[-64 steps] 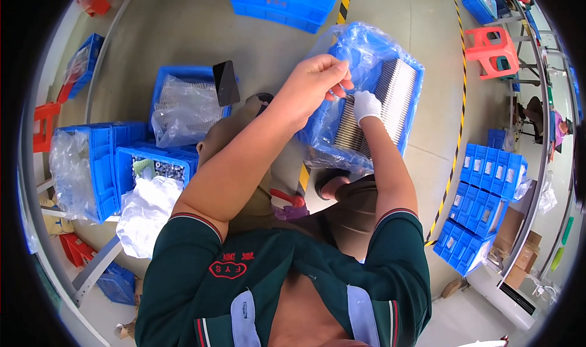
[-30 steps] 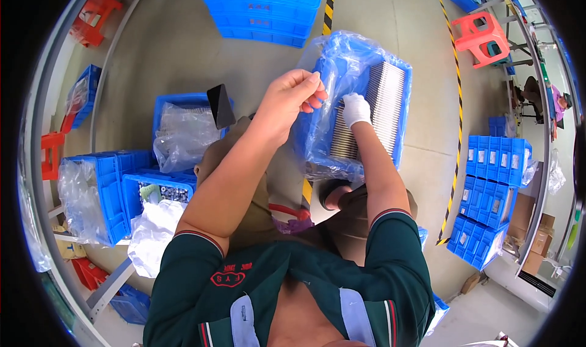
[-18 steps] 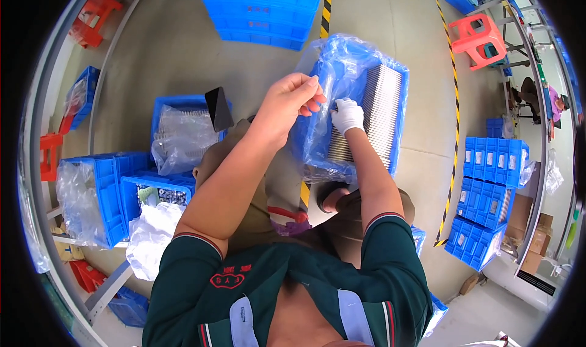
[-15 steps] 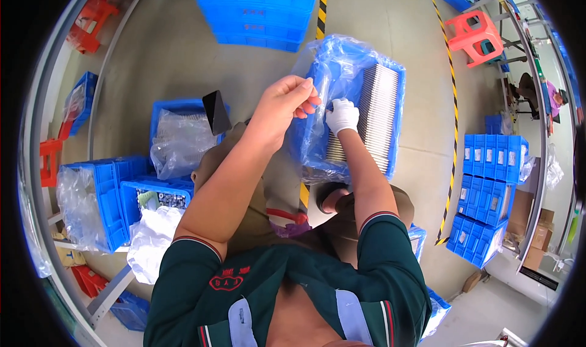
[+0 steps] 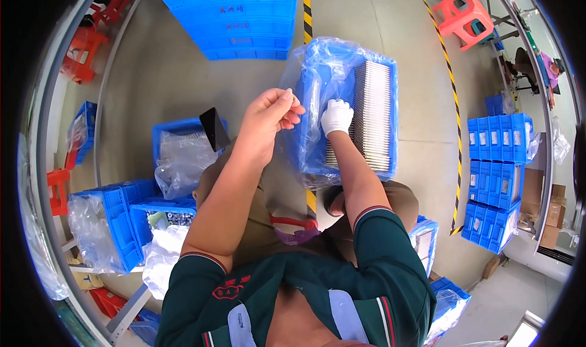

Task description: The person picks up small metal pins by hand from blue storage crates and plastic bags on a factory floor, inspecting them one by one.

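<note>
A blue crate (image 5: 392,121) lined with clear plastic film (image 5: 329,57) stands on the floor in front of me. A long row of thin, pale, closely stacked plates (image 5: 373,118) fills its right side, with more in its near part. My right hand (image 5: 337,116), in a white glove, is over the crate beside the row; its fingers are curled and whatever they hold is hidden. My bare left hand (image 5: 268,116) is raised just left of the crate, thumb and fingers pinched together. Anything between those fingertips is too small to make out.
Tall stacked blue crates (image 5: 244,23) stand ahead. At left are a film-covered crate (image 5: 183,155), a black phone (image 5: 213,129) and a bin of small parts (image 5: 165,216). More crates (image 5: 497,164) are stacked right, past striped floor tape (image 5: 453,109), below a red stool (image 5: 464,18).
The whole view has shifted slightly. My left hand has moved a little left, away from the crate, still pinched. The gloved right hand has turned slightly, its fingers curled and pointing farther forward.
</note>
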`<state>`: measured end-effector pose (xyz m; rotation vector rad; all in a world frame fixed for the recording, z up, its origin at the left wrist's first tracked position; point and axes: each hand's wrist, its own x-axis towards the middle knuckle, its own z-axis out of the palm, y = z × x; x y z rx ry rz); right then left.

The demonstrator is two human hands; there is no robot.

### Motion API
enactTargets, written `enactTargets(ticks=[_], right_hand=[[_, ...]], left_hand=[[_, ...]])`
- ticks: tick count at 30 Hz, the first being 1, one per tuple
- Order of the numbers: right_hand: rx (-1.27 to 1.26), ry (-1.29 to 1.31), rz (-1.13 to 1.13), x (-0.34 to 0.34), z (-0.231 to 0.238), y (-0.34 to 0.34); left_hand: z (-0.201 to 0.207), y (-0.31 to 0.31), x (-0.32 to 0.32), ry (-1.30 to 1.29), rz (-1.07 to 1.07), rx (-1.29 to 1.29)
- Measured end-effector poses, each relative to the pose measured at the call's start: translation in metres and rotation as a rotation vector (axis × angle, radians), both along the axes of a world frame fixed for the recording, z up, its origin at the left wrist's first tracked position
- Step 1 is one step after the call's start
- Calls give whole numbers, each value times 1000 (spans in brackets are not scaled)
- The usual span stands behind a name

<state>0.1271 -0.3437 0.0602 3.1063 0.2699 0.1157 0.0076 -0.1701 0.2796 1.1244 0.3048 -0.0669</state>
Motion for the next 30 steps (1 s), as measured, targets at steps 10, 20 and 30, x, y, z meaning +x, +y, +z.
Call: enactTargets(ticks=[10, 20, 30], right_hand=[[302, -193, -31, -7, -7, -13], [143, -131, 22, -20, -20, -15], [51, -47, 265, 4, -8, 25]], left_hand=[[1, -1, -1, 17, 11, -13], [2, 0, -1, -14, -2, -32], [7, 1, -7, -7, -12, -82]])
